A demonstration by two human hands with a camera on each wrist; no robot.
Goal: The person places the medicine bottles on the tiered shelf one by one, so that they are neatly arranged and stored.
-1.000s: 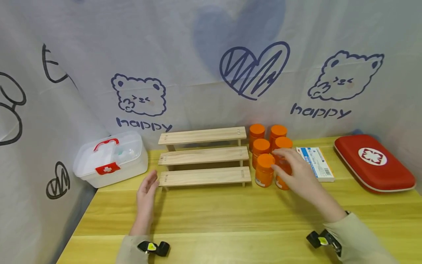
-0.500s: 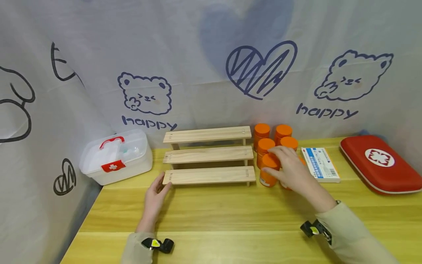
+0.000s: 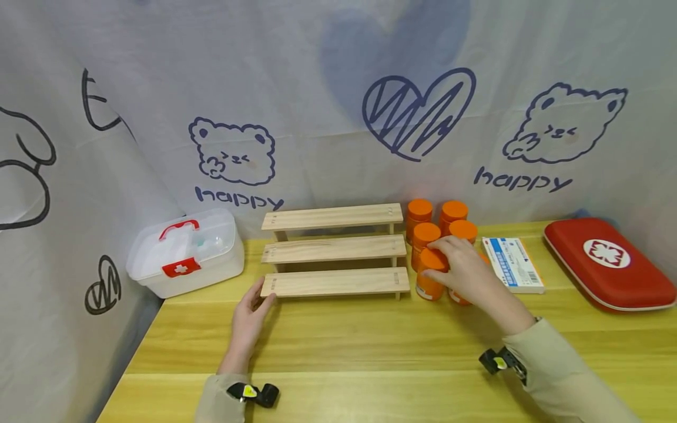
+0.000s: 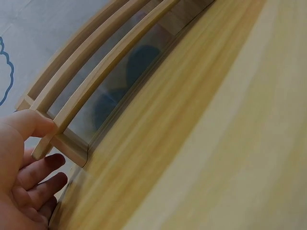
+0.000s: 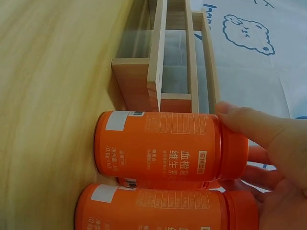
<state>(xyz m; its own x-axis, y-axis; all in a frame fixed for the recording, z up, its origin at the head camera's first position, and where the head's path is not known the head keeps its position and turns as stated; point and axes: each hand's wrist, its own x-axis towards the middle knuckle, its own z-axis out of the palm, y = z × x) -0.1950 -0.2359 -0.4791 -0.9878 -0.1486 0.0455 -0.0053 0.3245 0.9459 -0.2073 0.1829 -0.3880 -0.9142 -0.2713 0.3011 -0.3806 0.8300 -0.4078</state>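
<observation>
A three-tier wooden step rack (image 3: 335, 282) stands on the table. At its left end, my left hand (image 3: 250, 317) holds the lowest tier, thumb at the front edge and fingers around the end (image 4: 43, 146). Several orange bottles with orange lids stand upright to the right of the rack. My right hand (image 3: 465, 273) grips the lid of the front left bottle (image 3: 429, 284) between thumb and fingers. In the right wrist view that bottle (image 5: 156, 143) stands beside the rack's end, with another bottle (image 5: 158, 208) alongside. The hand partly hides the bottles on the right.
A white and blue box (image 3: 512, 264) lies right of the bottles, with a red first-aid case (image 3: 608, 264) farther right. A clear plastic first-aid box (image 3: 187, 252) with a red handle stands at the left. A printed cloth (image 3: 328, 117) hangs behind the table.
My left hand has moved onto the rack's left end. The right hand has moved left and closed on the front left bottle's lid. The view has shifted slightly.
</observation>
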